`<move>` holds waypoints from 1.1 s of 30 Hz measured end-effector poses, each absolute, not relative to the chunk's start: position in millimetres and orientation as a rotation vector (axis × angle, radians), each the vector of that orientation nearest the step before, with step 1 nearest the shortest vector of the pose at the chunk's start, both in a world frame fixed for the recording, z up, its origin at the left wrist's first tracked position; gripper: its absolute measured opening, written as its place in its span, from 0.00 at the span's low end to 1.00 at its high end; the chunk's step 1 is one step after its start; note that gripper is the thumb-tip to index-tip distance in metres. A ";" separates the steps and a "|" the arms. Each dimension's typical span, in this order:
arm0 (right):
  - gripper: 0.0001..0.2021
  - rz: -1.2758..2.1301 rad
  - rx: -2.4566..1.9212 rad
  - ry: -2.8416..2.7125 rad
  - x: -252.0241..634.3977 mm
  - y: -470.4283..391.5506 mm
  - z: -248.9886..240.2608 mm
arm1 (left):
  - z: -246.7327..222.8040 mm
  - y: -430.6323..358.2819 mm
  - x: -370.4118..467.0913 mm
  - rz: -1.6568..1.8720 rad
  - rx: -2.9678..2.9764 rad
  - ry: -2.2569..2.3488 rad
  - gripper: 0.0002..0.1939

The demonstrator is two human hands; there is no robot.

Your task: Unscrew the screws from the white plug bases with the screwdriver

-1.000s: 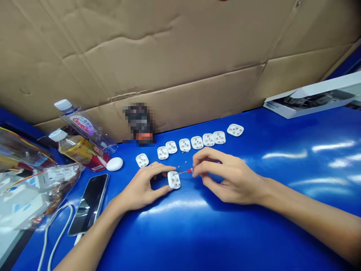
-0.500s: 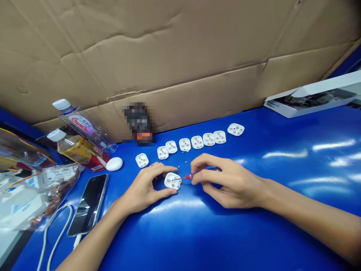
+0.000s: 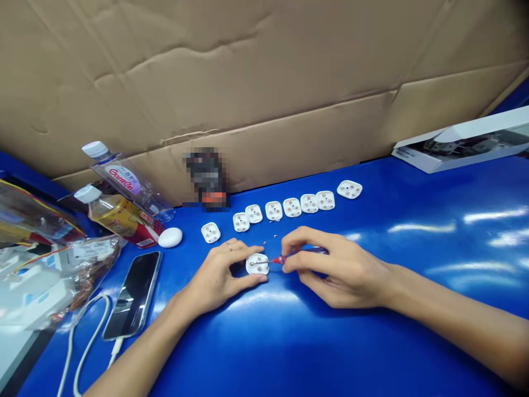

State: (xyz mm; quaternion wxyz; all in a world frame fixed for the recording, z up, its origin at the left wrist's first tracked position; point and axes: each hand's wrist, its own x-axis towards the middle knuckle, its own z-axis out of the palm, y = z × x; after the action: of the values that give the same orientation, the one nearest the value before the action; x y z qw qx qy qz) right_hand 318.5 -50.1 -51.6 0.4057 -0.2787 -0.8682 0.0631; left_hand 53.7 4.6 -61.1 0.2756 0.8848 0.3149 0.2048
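**Both hands on one white plug piece, screwdriver at its face**

My left hand (image 3: 219, 273) pinches a white plug piece (image 3: 257, 264) between thumb and fingers, holding it down on the blue table (image 3: 372, 331). Ring on one finger of that hand. My right hand (image 3: 330, 264) is closed on a small screwdriver (image 3: 285, 257) with a red grip; its metal tip points left and touches the face of the plug piece. The plug piece sits right between my two hands, face up, brass contacts showing.

Just beyond my fingertips: a few tiny loose screws (image 3: 264, 239) on the table. Farther beyond both hands, a row of finished-looking white plug pieces (image 3: 292, 207), lying flat side by side, one more off to the left end and one off to the right end of the row. Behind the row, a cardboard wall (image 3: 264, 82).

Out past my left hand: a small white oval case (image 3: 170, 237), two bottles (image 3: 124, 190) lying tilted against the cardboard, a phone (image 3: 134, 294) face up beside my left forearm with a white cable (image 3: 82, 353) plugged in. Farther left, plastic bags (image 3: 49, 270) with stuff inside, can't tell what.

Far beyond my right hand, at the table edge: an open white box (image 3: 463, 146), contents too small to tell.
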 end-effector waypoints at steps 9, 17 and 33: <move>0.12 0.163 -0.687 -2.153 317.0 -50.0 -49.7 | -64.7 2.6 52.8 0.546 2.405 0.845 0.24; 0.11 -0.027 -0.889 -2.193 317.2 -51.3 -49.9 | -65.0 0.0 55.1 0.582 2.436 0.776 0.23; 0.06 0.060 -0.802 -2.285 317.6 -56.8 -38.4 | -67.3 -2.2 54.4 0.562 2.433 0.783 0.24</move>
State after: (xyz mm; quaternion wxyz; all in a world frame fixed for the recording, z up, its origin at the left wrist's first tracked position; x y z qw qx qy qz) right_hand 317.6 -56.8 -38.4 0.3518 -0.3097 -0.8831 0.0231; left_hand 54.4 -2.2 -67.3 0.2595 0.8979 0.2888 0.2072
